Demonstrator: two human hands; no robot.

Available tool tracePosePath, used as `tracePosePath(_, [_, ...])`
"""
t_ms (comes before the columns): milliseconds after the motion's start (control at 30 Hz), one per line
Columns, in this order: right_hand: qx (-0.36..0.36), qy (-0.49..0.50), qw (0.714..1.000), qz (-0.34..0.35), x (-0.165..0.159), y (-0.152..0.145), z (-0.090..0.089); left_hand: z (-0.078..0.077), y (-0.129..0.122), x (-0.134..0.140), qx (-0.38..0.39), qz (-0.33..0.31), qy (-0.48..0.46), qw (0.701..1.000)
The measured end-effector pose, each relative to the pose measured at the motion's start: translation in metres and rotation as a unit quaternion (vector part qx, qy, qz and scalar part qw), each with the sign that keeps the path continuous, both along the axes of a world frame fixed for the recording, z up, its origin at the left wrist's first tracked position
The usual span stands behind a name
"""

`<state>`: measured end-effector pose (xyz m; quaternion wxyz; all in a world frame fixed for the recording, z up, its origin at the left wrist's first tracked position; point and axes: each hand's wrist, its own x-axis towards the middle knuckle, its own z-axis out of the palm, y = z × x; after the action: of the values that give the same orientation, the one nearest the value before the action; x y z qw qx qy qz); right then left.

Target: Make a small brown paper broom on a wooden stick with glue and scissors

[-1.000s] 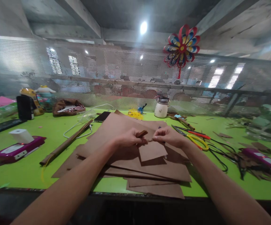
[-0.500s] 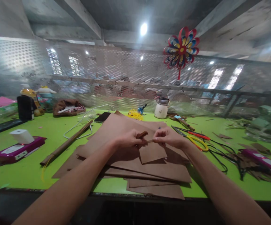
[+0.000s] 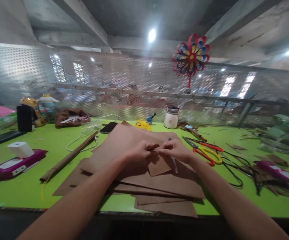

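Observation:
In my left hand a small folded strip of brown paper is pinched, its end sticking out past the fingers. My right hand is closed in a pinch, thumb and finger almost touching the left fingertips; a thin edge of the paper seems to run between them. Below both hands lies a small brown paper square on a stack of large brown paper sheets. A pen with a clear barrel shows under the right hand; whether the hand touches it is hidden.
Scissors with red and yellow handles and black cords lie right of the stack. A rolled brown paper tube and white cable are on the left. Purple devices sit at both sides. A white jar stands behind, before a perforated metal screen.
My hands have come slightly closer together, so less of the thin paper shows between them. More of the pen and the scissors' red handle is visible. The view has tilted slightly.

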<state>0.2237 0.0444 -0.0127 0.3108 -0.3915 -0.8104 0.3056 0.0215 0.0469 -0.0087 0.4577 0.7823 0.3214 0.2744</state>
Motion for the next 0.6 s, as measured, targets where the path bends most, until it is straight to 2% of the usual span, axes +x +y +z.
tracePosePath(133, [-0.046, 0.065, 0.997, -0.011, 0.002, 0.001, -0.001, 0.002, 0.001, -0.001, 0.028, -0.021, 0.015, 0.999])
tracePosePath(333, [-0.119, 0.166, 0.979, -0.02, 0.008, 0.005, -0.001, 0.004, 0.001, -0.006, -0.001, -0.001, 0.007, 1.0])
tracePosePath(600, [-0.106, 0.177, 0.978, -0.044, 0.014, 0.007, 0.002, -0.003, 0.009, -0.015, -0.057, 0.024, 0.005, 0.998])
